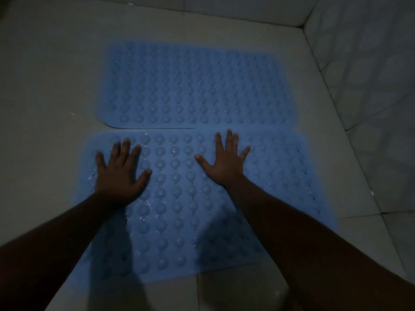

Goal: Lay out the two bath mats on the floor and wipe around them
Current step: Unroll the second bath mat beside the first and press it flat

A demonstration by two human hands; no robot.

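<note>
Two blue bath mats lie flat on a pale tiled floor (45, 90), one beyond the other; the near bath mat (179, 198) and the far bath mat (195, 86) run side by side along their long edges, the edges touching or all but touching, with only a thin dark line between them on the left half; both are covered in rows of round suction-cup bumps, and small holes show between the bumps. The person's left hand (119, 173) rests palm down on the left part of the near bath mat, fingers straight and spread, thumb out to the right; the right hand (224, 162) rests palm down nearer the middle of the same mat, fingers likewise spread, the fingertips (229, 133) close to the seam between the two mats; neither hand grips anything. Both bare forearms reach in from the bottom corners and cast dark shadows over the near end of the mat. A tiled wall (370, 75) rises to the right, meeting the floor in a corner at top right; the light is dim.
</note>
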